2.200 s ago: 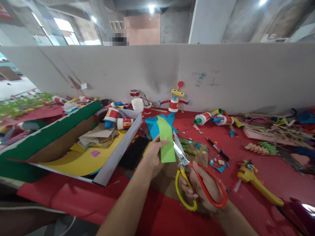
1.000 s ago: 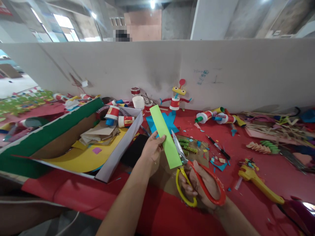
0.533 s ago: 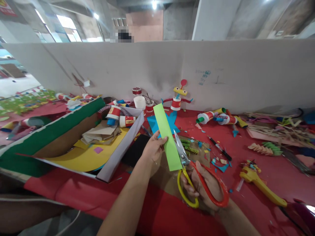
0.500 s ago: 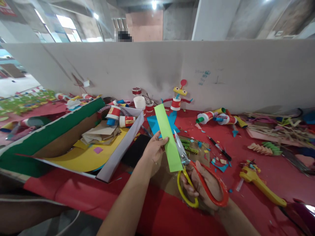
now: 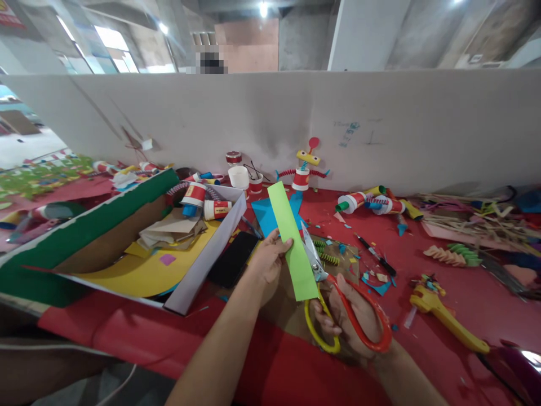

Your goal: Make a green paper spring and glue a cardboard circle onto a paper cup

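Note:
A light green paper strip (image 5: 291,242) is pinched between the thumb and fingers of my left hand (image 5: 270,256), its upper end tilted left. My right hand (image 5: 355,316) grips a pair of scissors (image 5: 315,262) with one red and one yellow handle. The handles are spread, and the blades lie along the strip's right edge; whether they touch the paper I cannot tell. Behind the strip lies a blue paper star (image 5: 264,214). Green folded paper springs (image 5: 327,254) rest on a brown board (image 5: 287,310) beneath my hands.
An open box (image 5: 203,270) with paper sheets and cups stands at left, a black phone (image 5: 234,259) beside it. A paper-cup figure (image 5: 301,179) stands by the white partition (image 5: 211,118). At right lie a pen (image 5: 376,256), a yellow-handled tool (image 5: 452,321) and craft sticks (image 5: 473,211).
My left hand and the green strip have shifted slightly right and down, closer to the scissors. The scissors stay nearly in place, still spread.

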Demonstrator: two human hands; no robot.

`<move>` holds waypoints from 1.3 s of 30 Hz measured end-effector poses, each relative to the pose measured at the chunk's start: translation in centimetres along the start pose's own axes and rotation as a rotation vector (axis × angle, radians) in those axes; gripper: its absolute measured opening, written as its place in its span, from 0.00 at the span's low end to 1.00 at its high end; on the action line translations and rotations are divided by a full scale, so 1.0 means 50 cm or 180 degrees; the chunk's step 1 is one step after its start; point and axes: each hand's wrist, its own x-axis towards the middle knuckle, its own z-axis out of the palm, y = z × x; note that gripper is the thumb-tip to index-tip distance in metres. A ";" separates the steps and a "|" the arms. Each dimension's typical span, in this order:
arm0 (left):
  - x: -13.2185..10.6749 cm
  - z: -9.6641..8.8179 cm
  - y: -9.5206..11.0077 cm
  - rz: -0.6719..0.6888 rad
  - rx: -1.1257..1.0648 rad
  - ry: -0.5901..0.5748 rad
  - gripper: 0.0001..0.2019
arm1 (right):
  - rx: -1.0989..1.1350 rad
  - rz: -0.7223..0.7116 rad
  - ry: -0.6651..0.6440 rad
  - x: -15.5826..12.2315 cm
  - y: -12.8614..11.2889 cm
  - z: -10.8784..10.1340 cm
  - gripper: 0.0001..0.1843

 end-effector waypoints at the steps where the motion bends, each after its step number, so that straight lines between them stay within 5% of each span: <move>1: 0.002 0.000 -0.001 -0.0001 -0.0021 -0.0044 0.15 | -0.0012 -0.0005 -0.0018 0.001 0.000 0.000 0.25; 6: 0.016 -0.006 0.001 -0.0101 -0.0185 0.0075 0.03 | 0.0025 0.0012 -0.0013 0.004 0.007 -0.002 0.24; 20: 0.015 -0.004 -0.011 -0.0050 -0.0078 0.0342 0.04 | 0.0155 -0.0075 0.0068 0.009 0.016 -0.001 0.24; 32: 0.008 0.000 0.000 -0.0074 -0.0161 0.0165 0.07 | 0.0021 -0.0061 -0.0151 0.006 0.013 -0.002 0.27; 39: 0.014 -0.004 0.006 -0.0235 -0.0332 0.0182 0.03 | 0.0149 0.0044 0.0056 0.005 0.014 0.012 0.24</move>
